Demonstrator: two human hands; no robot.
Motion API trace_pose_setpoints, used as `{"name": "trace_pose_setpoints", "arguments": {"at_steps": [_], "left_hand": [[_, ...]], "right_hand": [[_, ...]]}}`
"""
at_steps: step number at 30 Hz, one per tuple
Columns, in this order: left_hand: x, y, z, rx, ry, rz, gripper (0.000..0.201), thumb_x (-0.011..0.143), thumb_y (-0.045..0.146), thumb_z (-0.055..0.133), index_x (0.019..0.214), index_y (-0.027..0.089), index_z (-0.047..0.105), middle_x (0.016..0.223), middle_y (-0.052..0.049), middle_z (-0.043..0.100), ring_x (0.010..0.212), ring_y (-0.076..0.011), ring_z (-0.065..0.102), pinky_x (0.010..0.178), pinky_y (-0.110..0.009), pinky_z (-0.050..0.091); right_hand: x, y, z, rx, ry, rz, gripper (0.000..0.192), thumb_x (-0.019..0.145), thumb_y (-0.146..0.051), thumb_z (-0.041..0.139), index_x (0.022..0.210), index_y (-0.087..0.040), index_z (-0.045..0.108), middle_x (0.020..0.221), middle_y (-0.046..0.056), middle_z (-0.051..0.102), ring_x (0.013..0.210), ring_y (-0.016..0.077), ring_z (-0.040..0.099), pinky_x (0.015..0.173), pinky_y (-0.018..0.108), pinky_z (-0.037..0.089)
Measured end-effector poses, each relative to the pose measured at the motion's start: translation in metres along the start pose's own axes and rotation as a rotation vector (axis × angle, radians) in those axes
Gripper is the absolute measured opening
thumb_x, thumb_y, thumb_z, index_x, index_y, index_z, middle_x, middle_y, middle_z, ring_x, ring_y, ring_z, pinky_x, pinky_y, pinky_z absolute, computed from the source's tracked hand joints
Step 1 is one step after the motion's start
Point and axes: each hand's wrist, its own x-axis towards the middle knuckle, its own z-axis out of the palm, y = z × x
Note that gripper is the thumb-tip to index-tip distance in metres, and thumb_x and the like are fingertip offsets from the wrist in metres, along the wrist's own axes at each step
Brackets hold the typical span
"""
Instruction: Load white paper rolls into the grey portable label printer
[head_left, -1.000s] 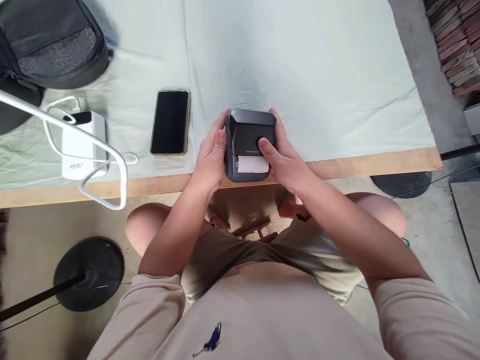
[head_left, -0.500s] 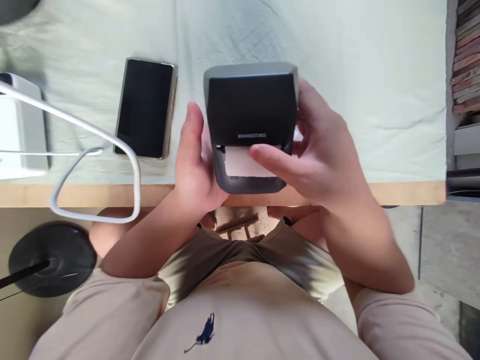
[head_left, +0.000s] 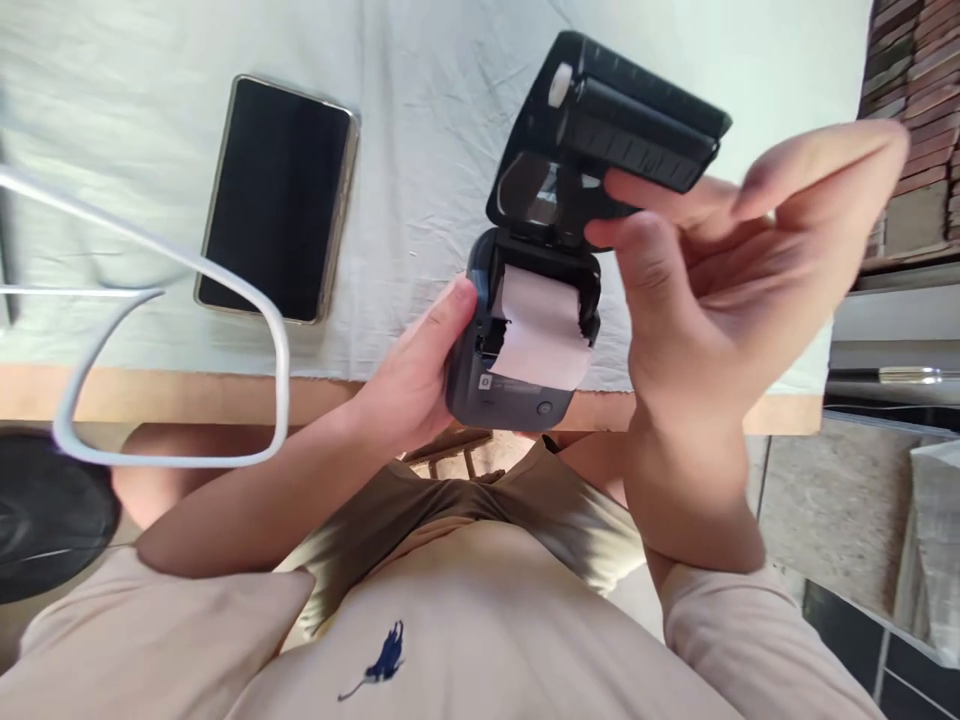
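I hold a small dark grey label printer (head_left: 517,385) above the table's front edge. Its lid (head_left: 611,125) stands swung up and back, and a white paper roll (head_left: 541,330) shows inside, its end hanging over the front. My left hand (head_left: 416,370) grips the printer's body from the left and below. My right hand (head_left: 720,270) is at the raised lid, thumb and fingertips touching its underside, the other fingers spread.
A black phone (head_left: 277,200) lies face up on the pale green cloth (head_left: 420,130) to the left. A white bent tube frame (head_left: 225,290) crosses the left side. A black round base (head_left: 45,510) stands on the floor at left, bricks (head_left: 915,90) at far right.
The printer's lid, closed before, now stands open with the paper roll exposed. The printer has come up closer to me and my right hand moved from its front up to the lid.
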Motion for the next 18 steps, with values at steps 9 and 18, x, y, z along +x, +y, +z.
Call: {"name": "trace_pose_setpoints", "arguments": {"at_steps": [9,18], "left_hand": [[0.007,-0.012,-0.002,0.111,-0.104,0.144,0.024,0.11,0.042,0.064,0.115,0.022,0.077,0.1,-0.004,0.08,0.103,-0.0275,0.086,0.07,-0.029,0.07],[0.001,-0.009,0.009,0.053,0.101,0.029,0.027,0.112,0.034,0.059,0.132,0.022,0.075,0.115,-0.006,0.082,0.123,-0.035,0.082,0.088,-0.039,0.073]], "right_hand": [[0.0,-0.014,-0.042,-0.587,-0.673,0.07,0.031,0.096,-0.028,0.07,0.126,-0.038,0.071,0.117,0.0,0.081,0.097,0.0284,0.078,0.084,0.044,0.068],[-0.008,-0.019,-0.041,-0.658,-0.618,0.03,0.043,0.087,-0.024,0.073,0.128,-0.038,0.074,0.103,-0.002,0.084,0.081,0.0266,0.077,0.077,0.045,0.067]]}}
